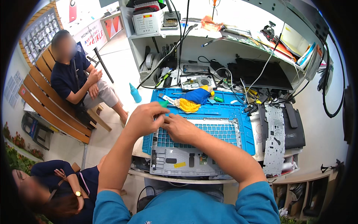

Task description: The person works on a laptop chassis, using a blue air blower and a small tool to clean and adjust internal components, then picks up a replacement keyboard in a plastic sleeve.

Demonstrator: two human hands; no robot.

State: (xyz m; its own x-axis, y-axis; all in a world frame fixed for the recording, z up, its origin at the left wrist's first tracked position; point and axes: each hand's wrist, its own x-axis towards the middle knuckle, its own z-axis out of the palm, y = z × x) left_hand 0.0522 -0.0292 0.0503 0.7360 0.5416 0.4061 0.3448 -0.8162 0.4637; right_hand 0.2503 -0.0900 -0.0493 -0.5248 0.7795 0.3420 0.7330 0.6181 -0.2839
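Observation:
A grey laptop case (pixel 179 155) with a grid of key openings lies on a blue work mat (pixel 247 130). Above its upper left part, my left hand (pixel 145 118) is closed, with a small green object (pixel 164 103) sticking out past the fingers. Its kind is unclear. Right beside it, my right hand (pixel 181 128) has its fingers pinched together, nearly touching the left fingertips; whatever they hold is hidden. A blue-and-yellow cloth (pixel 197 95) is bunched up beyond the hands. To their left stands a light-blue squeeze bottle (pixel 135 94) with a pointed nozzle.
A perforated metal plate (pixel 274 138) and a black device (pixel 294 128) lie at the right. Opened electronics (pixel 197 82), cables and a dark panel (pixel 261 72) fill the back under a shelf (pixel 220 36). Two people sit at the left, one on a wooden bench (pixel 56 108).

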